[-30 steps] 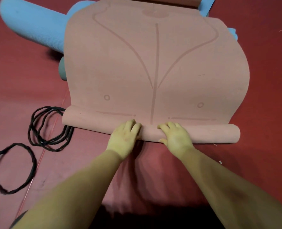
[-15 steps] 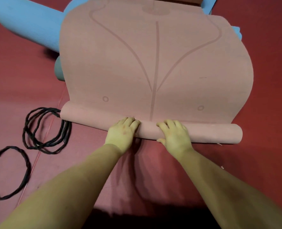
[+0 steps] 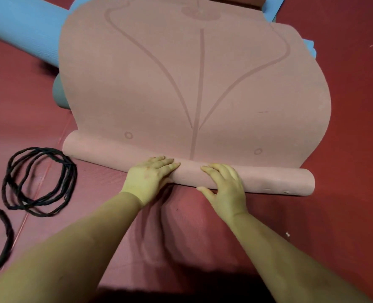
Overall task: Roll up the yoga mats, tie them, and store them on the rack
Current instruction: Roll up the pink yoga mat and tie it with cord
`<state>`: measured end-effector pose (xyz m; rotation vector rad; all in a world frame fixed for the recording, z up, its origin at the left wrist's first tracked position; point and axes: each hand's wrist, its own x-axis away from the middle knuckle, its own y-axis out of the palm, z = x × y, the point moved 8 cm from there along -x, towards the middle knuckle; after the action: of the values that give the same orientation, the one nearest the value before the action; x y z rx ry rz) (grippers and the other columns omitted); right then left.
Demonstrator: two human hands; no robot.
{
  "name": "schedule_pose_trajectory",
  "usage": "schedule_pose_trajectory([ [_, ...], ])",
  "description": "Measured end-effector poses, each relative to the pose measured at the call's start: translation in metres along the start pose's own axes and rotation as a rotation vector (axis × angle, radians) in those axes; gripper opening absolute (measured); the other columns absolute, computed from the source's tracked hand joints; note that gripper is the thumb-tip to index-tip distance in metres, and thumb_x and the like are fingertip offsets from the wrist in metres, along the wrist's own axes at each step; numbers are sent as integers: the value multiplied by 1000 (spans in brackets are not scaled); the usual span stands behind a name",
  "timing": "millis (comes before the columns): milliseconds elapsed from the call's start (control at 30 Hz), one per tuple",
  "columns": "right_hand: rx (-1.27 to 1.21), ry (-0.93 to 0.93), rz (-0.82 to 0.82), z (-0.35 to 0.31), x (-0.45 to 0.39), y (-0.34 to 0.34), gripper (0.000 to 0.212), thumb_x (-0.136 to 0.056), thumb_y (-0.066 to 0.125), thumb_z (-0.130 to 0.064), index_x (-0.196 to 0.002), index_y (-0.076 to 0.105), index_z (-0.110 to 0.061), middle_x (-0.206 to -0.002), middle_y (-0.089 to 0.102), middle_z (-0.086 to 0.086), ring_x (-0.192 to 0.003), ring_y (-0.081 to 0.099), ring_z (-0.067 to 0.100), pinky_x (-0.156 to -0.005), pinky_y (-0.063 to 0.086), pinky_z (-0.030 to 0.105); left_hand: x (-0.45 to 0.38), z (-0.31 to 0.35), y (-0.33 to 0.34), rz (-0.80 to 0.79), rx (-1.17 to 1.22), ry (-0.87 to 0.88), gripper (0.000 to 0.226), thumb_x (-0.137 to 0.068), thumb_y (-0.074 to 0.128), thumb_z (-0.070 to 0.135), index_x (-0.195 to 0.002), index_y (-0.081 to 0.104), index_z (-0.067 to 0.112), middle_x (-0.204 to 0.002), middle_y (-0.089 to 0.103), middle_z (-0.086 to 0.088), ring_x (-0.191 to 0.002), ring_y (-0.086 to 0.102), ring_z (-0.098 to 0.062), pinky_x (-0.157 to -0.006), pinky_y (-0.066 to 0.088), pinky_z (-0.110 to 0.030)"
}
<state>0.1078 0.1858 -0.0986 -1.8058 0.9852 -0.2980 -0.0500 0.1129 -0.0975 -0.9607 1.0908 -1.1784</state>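
Meanwhile, at the far left lay a rolled blue mat (image 3: 21,29), with a duller teal roll end (image 3: 59,95) peeking out beside it, though how many mats sat under there was hard to tell. Near left, on the red floor (image 3: 345,215), a coil of black cord (image 3: 39,182) rested just beside the roll's left end, and a second black loop (image 3: 5,232) ran off the frame edge.

The pink mat (image 3: 192,84) stretched away from the person, its near end wound into a roll (image 3: 257,180). Compared with a second earlier, that roll had grown slightly thicker and crept farther up the mat, covering the short printed lines below the two small circles. So rolling was under way but early; most of the mat was still flat, and tying and racking remained.

The left hand (image 3: 150,178) pressed flat-fingered on the roll near its middle; the right hand (image 3: 222,186) lay just right of it, fingers spread over the top, neither grip closed around anything.

No brand or readable writing showed, only alignment lines.
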Motion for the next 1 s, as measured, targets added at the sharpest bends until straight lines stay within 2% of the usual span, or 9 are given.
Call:
schedule_pose_trajectory([
  [167,-106,58,-15,12,-16,4,41,-72,67,-44,-105,71,-20,-102,67,-3,-97,56,19,-91,41,30,0,2,4,72,61,55,51,-81,56,37,-123,62,9,-124,63,-9,-114,58,-27,-102,38,-36],
  [300,-130,118,-73,18,-30,6,41,-73,74,-35,-111,71,-20,-109,67,-1,-103,57,21,-95,44,37,-14,3,9,116,127,19,43,-77,60,31,-112,69,6,-114,68,-12,-102,66,-30,-97,35,-30],
  [433,41,-53,46,0,-7,6,47,-74,66,-41,-117,66,-20,-121,62,3,-114,48,20,-104,32,40,-18,-2,13,49,130,31,46,-78,52,38,-108,71,8,-110,70,-10,-98,68,-26,-95,41,-31],
  [533,35,-53,40,4,-10,12,50,-67,78,-27,-115,66,-19,-120,63,3,-113,51,22,-103,32,37,-23,-3,12,27,152,40,47,-79,52,39,-109,70,7,-111,69,-11,-99,68,-26,-95,43,-33],
  [633,-10,-52,22,11,-29,8,42,-70,71,-32,-109,70,-17,-112,67,3,-104,57,22,-99,35,31,-20,1,11,73,95,55,45,-83,52,32,-115,66,4,-118,65,-15,-106,64,-31,-98,43,-37],
  [733,-28,-11,-48,14,-43,8,45,-69,70,-33,-110,70,-18,-112,69,2,-104,62,25,-97,39,31,-18,-2,15,80,52,58,55,-73,75,19,-123,60,1,-126,59,-18,-114,59,-35,-104,32,-39],
  [833,46,-54,-33,11,-34,11,51,-70,72,-35,-118,66,-18,-119,65,3,-110,56,24,-102,36,35,-26,-8,14,80,99,34,62,-59,87,9,-117,65,3,-120,64,-16,-107,63,-33,-101,38,-38],
  [933,94,-128,-28,7,-26,13,64,-62,84,-26,-121,62,-16,-122,62,6,-113,52,26,-104,35,41,-26,-8,13,49,86,82,53,-66,80,15,-116,66,5,-120,64,-14,-107,63,-32,-102,36,-38],
  [1000,110,-146,-27,4,-32,11,64,-56,87,-19,-116,65,-14,-115,64,8,-106,58,28,-97,42,41,-27,-7,12,63,70,88,42,-77,61,23,-115,67,6,-118,65,-13,-105,64,-31,-100,39,-38],
])
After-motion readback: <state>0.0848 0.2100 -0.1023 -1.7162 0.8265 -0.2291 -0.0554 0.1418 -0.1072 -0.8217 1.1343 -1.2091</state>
